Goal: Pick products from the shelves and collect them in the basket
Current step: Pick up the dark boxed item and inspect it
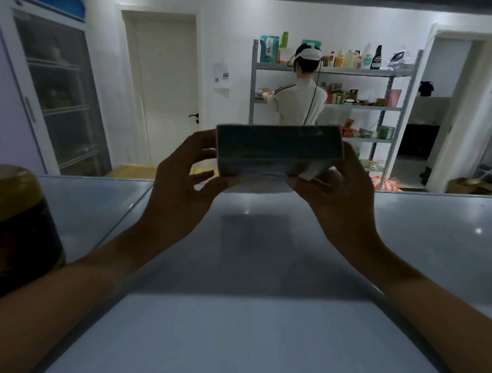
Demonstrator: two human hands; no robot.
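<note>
The box [278,148] is held up over the grey shelf [248,277], clear of its surface, with the left hand [183,190] and right hand [334,187] each curled round one end. It looks light and stiff, with smooth faces that may slip; gripping the short ends, as now, seems soundest. A gold-lidded jar [9,226] stands at the left, well apart. Across the room a person [299,95] stands at a metal rack [381,102]. No basket shows

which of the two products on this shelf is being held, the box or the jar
The dark green box, gripped at its ends by the left hand and right hand; the yellow-lidded jar stands untouched.
</note>
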